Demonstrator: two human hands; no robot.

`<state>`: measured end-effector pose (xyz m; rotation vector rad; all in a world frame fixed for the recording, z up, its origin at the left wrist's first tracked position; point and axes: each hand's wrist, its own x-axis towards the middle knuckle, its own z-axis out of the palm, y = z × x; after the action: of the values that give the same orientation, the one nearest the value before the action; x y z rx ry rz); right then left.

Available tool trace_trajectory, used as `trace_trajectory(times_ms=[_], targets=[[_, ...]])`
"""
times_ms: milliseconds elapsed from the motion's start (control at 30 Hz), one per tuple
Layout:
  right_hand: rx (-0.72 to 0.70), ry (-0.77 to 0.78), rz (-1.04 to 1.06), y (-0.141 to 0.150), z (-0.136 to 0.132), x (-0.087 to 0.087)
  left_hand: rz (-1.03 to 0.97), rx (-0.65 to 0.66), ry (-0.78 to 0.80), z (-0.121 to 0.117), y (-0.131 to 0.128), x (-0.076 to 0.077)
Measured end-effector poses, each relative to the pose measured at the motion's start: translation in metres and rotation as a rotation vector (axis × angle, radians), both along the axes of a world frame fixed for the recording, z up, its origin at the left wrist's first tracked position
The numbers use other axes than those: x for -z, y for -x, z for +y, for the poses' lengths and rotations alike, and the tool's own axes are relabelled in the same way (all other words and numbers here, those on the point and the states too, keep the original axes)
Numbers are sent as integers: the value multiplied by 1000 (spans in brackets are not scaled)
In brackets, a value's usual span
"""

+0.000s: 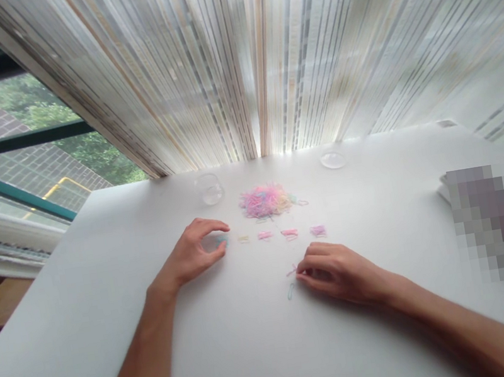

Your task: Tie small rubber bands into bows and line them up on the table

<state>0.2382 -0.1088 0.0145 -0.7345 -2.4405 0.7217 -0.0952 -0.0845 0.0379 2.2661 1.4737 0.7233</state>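
A heap of small thin pastel pieces, shaped like plastic stitch markers (266,201), lies on the white table. In front of it runs a row of small groups: blue (221,240), yellow (243,239), pink (265,235), coral (290,233) and purple (318,229). My left hand (197,248) is open around the blue group, thumb and fingers apart. Below the row, my right hand (329,270) pinches a pink stitch marker (290,271) between thumb and fingertips. A single blue-green stitch marker (290,291) lies just beside those fingertips.
A clear round container (211,190) stands behind my left hand, and a clear round lid (333,160) lies at the back right. A blurred-out object (500,219) sits on the right side. Striped curtains (241,62) hang along the table's (238,343) far edge.
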Motion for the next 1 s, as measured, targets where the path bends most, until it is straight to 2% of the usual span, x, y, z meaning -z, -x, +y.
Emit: trace_trajectory(times_ms=[100,233,1000], targets=[[-2,-4,0,0,0,1,14,-58,90,-3,11,-3],[-4,-1,5,0,1,2,22,-74,154,-4,14,-3],[-4,-17,40,0,1,2,1,-94,148,-1,10,-1]])
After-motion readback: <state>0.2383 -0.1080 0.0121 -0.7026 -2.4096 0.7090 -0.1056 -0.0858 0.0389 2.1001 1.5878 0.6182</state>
